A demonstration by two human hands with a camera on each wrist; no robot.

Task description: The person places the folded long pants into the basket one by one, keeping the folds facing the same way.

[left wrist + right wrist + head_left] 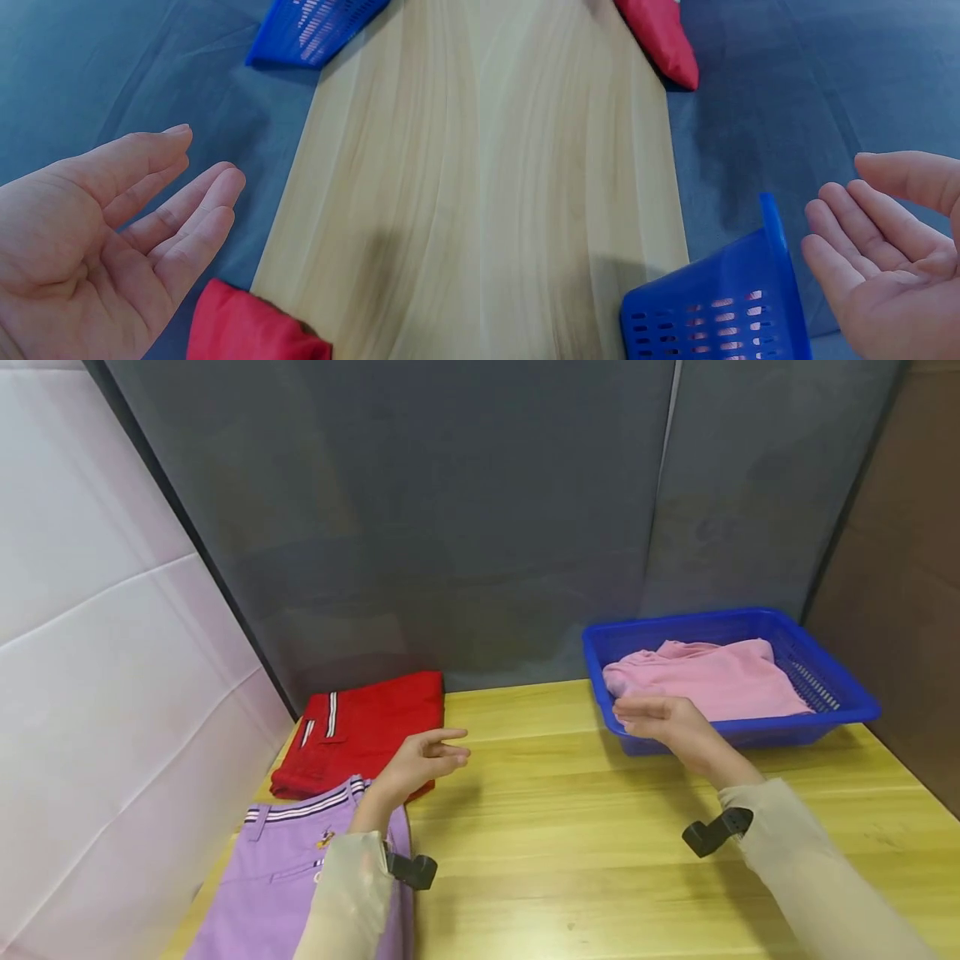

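A person's two empty hands hover over a pale wooden table (600,827). The right hand (663,720) hangs at the near left corner of a blue plastic basket (840,693) on the far right, its fingers relaxed, slightly apart and gripping nothing. A crumpled pink garment (712,681) lies inside the basket, just beyond those fingers. The left hand (420,760) floats palm-inward over the right edge of folded red shorts (360,727) at the far left, its fingers loosely straight and slightly spread. Folded lilac trousers (277,877) lie nearer, partly under that forearm. To lift the pink garment cleanly, the right hand would likely do best reaching over the rim and gathering a full fold, with the left hand joining to spread it on the bare wood between.
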